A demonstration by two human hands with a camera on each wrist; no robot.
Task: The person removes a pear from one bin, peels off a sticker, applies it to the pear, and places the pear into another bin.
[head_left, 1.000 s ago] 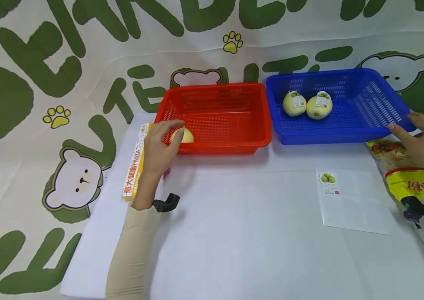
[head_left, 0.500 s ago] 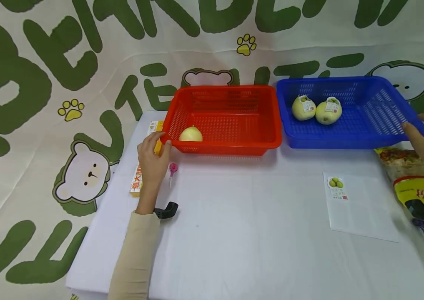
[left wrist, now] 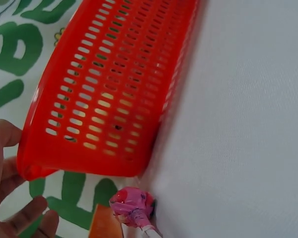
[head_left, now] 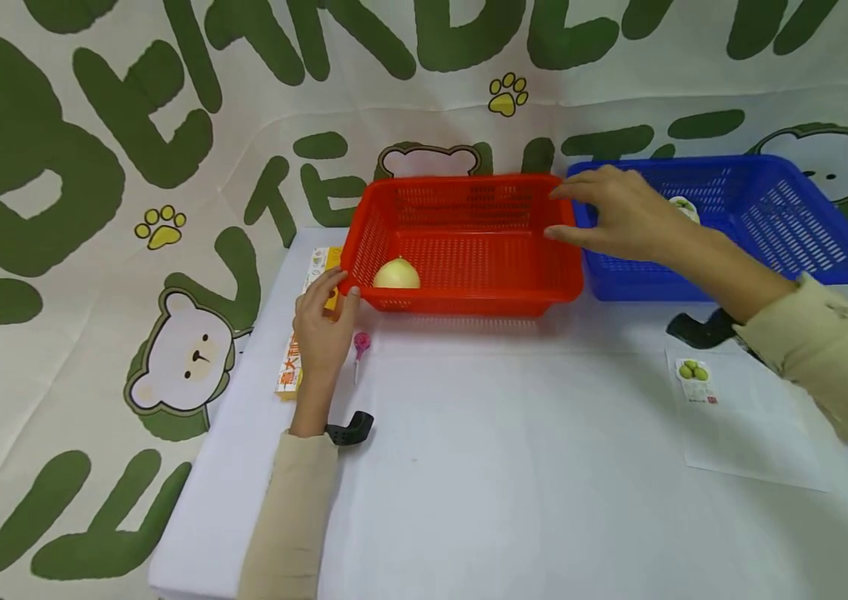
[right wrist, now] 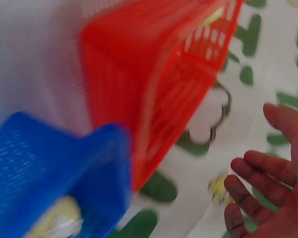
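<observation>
One onion [head_left: 396, 274] lies in the red basket [head_left: 469, 293]; my left hand [head_left: 322, 327] grips its near-left corner, right hand [head_left: 614, 215] spread loose at its far-right corner.

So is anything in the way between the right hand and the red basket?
No, nothing visible. The right hand hovers open by the red basket's far right corner, with only air between. The blue basket sits beside it, behind the arm.
</observation>
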